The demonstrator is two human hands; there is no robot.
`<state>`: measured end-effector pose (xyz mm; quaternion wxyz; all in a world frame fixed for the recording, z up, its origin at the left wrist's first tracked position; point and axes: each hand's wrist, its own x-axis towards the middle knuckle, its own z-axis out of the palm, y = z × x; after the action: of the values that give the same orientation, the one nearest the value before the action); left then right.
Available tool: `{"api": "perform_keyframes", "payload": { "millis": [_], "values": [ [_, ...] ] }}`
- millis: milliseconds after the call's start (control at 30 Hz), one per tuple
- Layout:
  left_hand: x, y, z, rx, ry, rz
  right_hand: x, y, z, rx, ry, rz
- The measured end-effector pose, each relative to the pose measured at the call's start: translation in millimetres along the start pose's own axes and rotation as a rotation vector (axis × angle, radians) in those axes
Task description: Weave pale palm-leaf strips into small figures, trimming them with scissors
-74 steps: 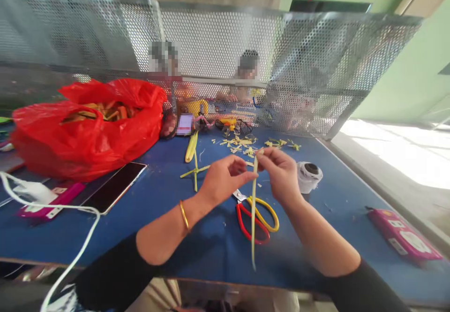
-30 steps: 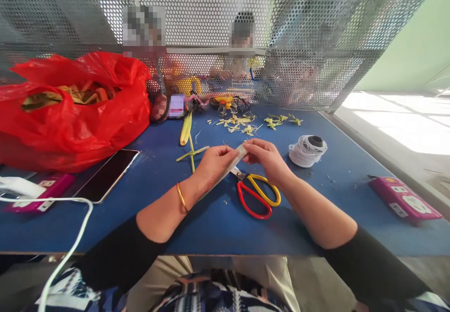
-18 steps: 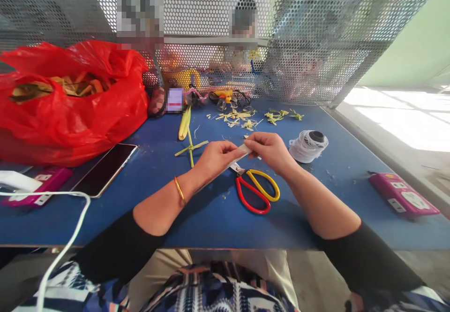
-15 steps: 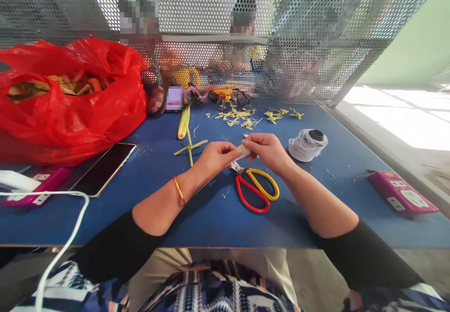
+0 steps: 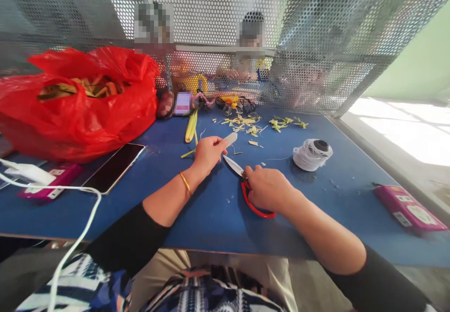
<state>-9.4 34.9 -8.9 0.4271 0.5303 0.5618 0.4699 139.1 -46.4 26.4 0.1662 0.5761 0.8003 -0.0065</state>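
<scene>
Between the thumb and fingers of my left hand (image 5: 210,154) is a pale, flat strip (image 5: 231,139), its rounded end pointing up and right. My right hand (image 5: 270,187) is closed over the handles of the scissors (image 5: 234,166), which lie on the blue table with blades toward my left hand. Part of the red handle shows below the fingers; the yellow one is hidden. Behind my left hand lie a yellow-green husk bundle (image 5: 191,127) and a tied green stalk piece (image 5: 188,154), partly covered by the hand.
A red plastic bag (image 5: 123,110) of dry husks fills the left, near a phone (image 5: 114,167) and a pink power strip (image 5: 65,180) with a white cable. Husk scraps (image 5: 246,123) lie farther back. White thread spool (image 5: 312,155) and another pink box (image 5: 409,207) are right. Perforated metal screen (image 5: 211,2) stands behind.
My right hand has let go of the pale strip and moved down onto the scissors' handles. My left hand keeps the strip. The view has shifted slightly.
</scene>
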Motion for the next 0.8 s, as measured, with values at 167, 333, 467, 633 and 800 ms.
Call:
{"api": "perform_keyframes", "payload": {
  "millis": [167,333,467,633,800],
  "values": [
    [3.2,-1.2,-1.7,-0.051,0.046,0.007,12.0,11.0,3.3,-0.001,-0.002,0.089],
    [5.7,-3.5,-2.2,-0.073,0.073,-0.005,23.9,26.6,5.0,0.012,0.026,0.124],
    [7.3,-6.8,-2.3,-0.07,0.083,-0.005,22.7,43.3,4.9,0.071,-0.053,0.053],
    [9.0,-11.4,-2.8,-0.04,0.082,0.055,29.8,65.3,10.3,0.232,0.093,0.143],
    [10.5,-13.1,-3.5,-0.02,0.093,0.104,35.7,68.7,9.7,0.856,0.232,0.229]
  ]
}}
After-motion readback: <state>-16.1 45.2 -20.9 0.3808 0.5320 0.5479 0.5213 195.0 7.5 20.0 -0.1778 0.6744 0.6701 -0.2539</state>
